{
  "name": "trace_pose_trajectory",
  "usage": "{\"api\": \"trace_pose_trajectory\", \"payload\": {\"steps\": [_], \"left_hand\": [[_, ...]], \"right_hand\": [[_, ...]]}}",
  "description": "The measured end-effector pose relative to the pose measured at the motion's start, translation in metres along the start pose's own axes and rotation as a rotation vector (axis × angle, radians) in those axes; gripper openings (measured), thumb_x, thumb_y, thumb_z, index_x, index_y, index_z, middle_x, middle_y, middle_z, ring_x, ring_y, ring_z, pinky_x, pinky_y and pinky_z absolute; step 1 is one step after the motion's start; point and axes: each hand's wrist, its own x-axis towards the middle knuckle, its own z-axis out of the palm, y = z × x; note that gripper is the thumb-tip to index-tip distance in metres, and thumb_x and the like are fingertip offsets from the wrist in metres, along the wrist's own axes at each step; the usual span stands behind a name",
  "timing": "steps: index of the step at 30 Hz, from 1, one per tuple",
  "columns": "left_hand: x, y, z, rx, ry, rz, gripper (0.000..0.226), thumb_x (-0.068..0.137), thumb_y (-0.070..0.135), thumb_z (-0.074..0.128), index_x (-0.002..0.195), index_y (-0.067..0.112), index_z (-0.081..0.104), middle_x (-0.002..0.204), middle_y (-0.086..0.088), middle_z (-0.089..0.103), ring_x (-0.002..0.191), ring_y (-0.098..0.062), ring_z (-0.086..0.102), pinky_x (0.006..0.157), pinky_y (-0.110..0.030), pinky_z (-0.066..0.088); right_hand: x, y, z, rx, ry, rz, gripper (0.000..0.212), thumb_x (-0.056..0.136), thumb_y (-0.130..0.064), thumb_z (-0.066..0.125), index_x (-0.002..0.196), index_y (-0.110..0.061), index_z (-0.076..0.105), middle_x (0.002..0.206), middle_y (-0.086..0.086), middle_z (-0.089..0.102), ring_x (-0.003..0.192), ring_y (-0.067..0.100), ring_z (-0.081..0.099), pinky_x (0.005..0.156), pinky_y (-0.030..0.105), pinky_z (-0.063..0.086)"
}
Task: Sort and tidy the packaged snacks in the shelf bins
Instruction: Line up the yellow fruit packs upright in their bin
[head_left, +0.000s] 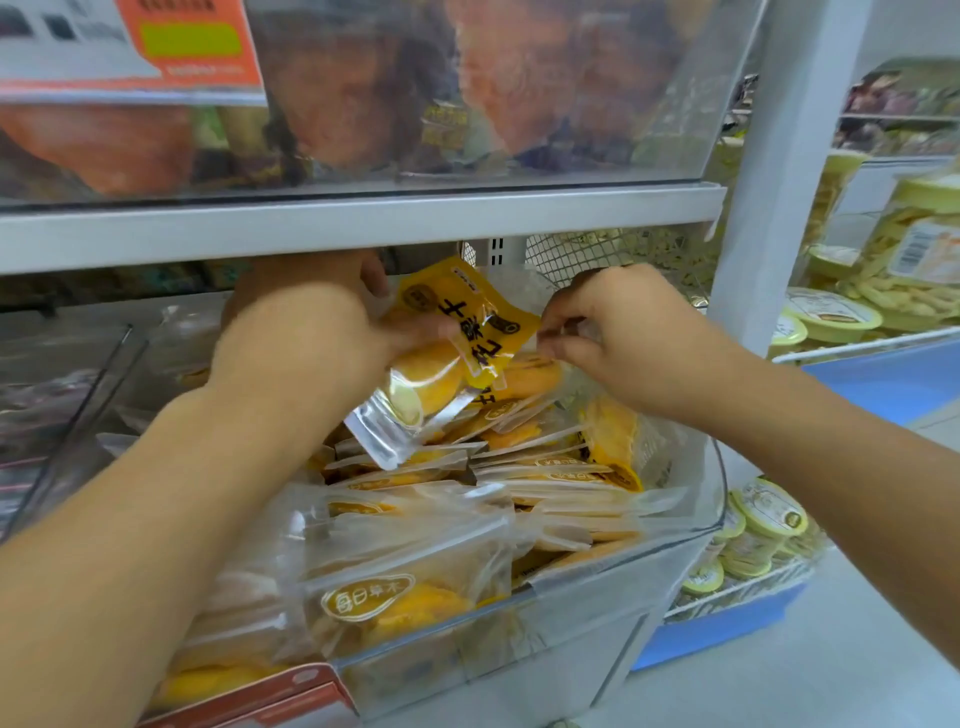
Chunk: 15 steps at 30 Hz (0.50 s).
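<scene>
A tilted yellow snack packet (457, 332) is held above the clear bin (597, 613) heaped with matching packets (519, 467).

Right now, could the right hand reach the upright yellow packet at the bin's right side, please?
Probably yes: the right hand hovers just above that yellow packet, and nothing lies between them.

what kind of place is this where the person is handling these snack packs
Most likely a snack aisle in a shop. Clear plastic shelf bins are heaped with identical yellow dried-fruit packets, an orange price label hangs on the bin above, and the next rack holds stacked lidded tubs on wire shelves.
</scene>
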Motion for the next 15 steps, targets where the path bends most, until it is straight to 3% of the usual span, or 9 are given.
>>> {"api": "trace_pose_trajectory", "payload": {"steps": [3, 5, 7, 9, 12, 15], "left_hand": [[0.004, -0.006, -0.006, -0.200, -0.166, -0.029, 0.070, 0.040, 0.061, 0.087, 0.097, 0.032, 0.062, 0.085, 0.010, 0.065, 0.076, -0.004, 0.060, 0.057, -0.014, 0.041], [0.002, -0.012, -0.015, -0.300, -0.292, 0.001, 0.077, 0.026, 0.051, 0.096, 0.095, 0.034, 0.066, 0.091, 0.015, 0.071, 0.088, -0.003, 0.065, 0.070, -0.013, 0.045], [-0.006, -0.018, -0.024, -0.434, -0.376, 0.058, 0.069, 0.035, 0.033, 0.101, 0.095, 0.040, 0.068, 0.092, 0.016, 0.075, 0.089, -0.006, 0.071, 0.080, -0.024, 0.054], [-0.019, -0.020, -0.031, -0.478, -0.433, 0.128, 0.056, 0.055, 0.013, 0.095, 0.096, 0.040, 0.068, 0.090, 0.018, 0.076, 0.079, -0.007, 0.074, 0.071, -0.022, 0.058], [-0.032, -0.021, -0.033, -0.307, -0.271, 0.301, 0.046, 0.061, 0.013, 0.092, 0.091, 0.038, 0.066, 0.083, 0.024, 0.072, 0.064, -0.002, 0.069, 0.060, -0.020, 0.056], [-0.037, -0.018, -0.040, -0.081, 0.020, 0.468, 0.042, 0.056, 0.016, 0.095, 0.074, 0.037, 0.062, 0.062, 0.016, 0.065, 0.059, -0.001, 0.063, 0.055, -0.021, 0.046]], "right_hand": [[0.001, 0.001, -0.003, 0.054, 0.023, -0.010, 0.006, 0.080, -0.027, 0.080, 0.083, -0.022, 0.079, 0.076, -0.010, 0.073, 0.074, 0.004, 0.063, 0.080, 0.025, 0.049], [-0.001, 0.000, -0.003, 0.065, 0.040, -0.054, 0.005, 0.079, -0.018, 0.079, 0.083, -0.018, 0.080, 0.074, -0.009, 0.073, 0.072, 0.003, 0.063, 0.077, 0.024, 0.050], [-0.003, -0.002, -0.003, 0.086, 0.043, -0.101, 0.005, 0.081, -0.018, 0.076, 0.085, -0.020, 0.079, 0.073, -0.009, 0.070, 0.069, 0.005, 0.062, 0.069, 0.026, 0.050], [-0.004, -0.003, -0.006, 0.153, 0.016, -0.117, 0.006, 0.086, -0.023, 0.072, 0.086, -0.028, 0.074, 0.074, -0.014, 0.068, 0.071, 0.003, 0.061, 0.065, 0.019, 0.046], [-0.005, -0.001, -0.008, 0.165, -0.003, -0.116, 0.010, 0.088, -0.022, 0.073, 0.095, -0.028, 0.071, 0.082, -0.018, 0.066, 0.079, -0.001, 0.061, 0.067, 0.004, 0.040], [-0.009, -0.001, -0.013, 0.118, 0.031, -0.130, 0.014, 0.079, -0.023, 0.081, 0.085, -0.021, 0.069, 0.078, -0.014, 0.064, 0.078, 0.006, 0.061, 0.068, 0.019, 0.045]]}}
